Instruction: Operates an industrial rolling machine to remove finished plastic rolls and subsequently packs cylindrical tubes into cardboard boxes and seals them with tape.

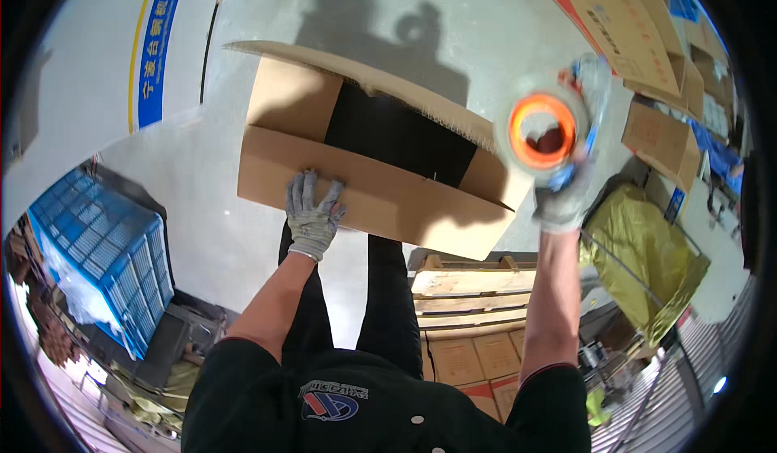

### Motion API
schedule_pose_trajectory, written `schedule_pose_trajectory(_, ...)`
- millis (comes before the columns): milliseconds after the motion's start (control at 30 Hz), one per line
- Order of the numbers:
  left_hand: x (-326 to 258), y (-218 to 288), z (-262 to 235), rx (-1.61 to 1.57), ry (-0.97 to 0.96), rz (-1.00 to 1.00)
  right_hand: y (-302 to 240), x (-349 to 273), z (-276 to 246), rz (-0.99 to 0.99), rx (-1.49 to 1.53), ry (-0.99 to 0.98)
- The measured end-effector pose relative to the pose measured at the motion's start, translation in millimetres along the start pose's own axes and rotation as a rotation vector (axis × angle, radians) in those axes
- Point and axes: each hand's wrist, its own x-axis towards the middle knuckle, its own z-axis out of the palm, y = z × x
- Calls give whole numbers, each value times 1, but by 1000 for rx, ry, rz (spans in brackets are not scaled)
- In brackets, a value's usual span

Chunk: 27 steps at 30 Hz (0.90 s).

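Observation:
A brown cardboard box (356,170) stands in front of me, its near and far long flaps angled inward. Through the gap between them shows a dark black inside (396,141). My left hand (313,214), in a grey glove, lies with spread fingers on the near flap. Off the box's right end, my gloved right hand (561,202) grips a tape dispenser (541,162) carrying a clear roll on an orange core. The dispenser is raised and somewhat blurred, apart from the box. Its handle is mostly hidden by my fingers.
At left stands a blue plastic crate (133,247). A wooden pallet (473,281) and stacked cartons (465,360) are near my right side. Farther right are a yellow-green sack (639,251) and an open carton (660,141), with a larger carton (619,24) beyond.

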Motion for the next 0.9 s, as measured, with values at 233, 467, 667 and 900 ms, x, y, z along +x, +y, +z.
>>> schedule_pose_trajectory(233,6,7,-7,-143,-11,-11,67,-71,-17,81,-546,-385)
schedule_pose_trajectory(467,124,17,-31,-86,77,-35,37,-63,26,-44,-779,-535)
schedule_pose_trajectory(667,132,14,-2,-35,-2,-42,45,-59,16,-487,-1192,-1000)
schedule_pose_trajectory(900,86,76,-7,-1606,118,-780,65,-41,6,-501,-1080,-1073)
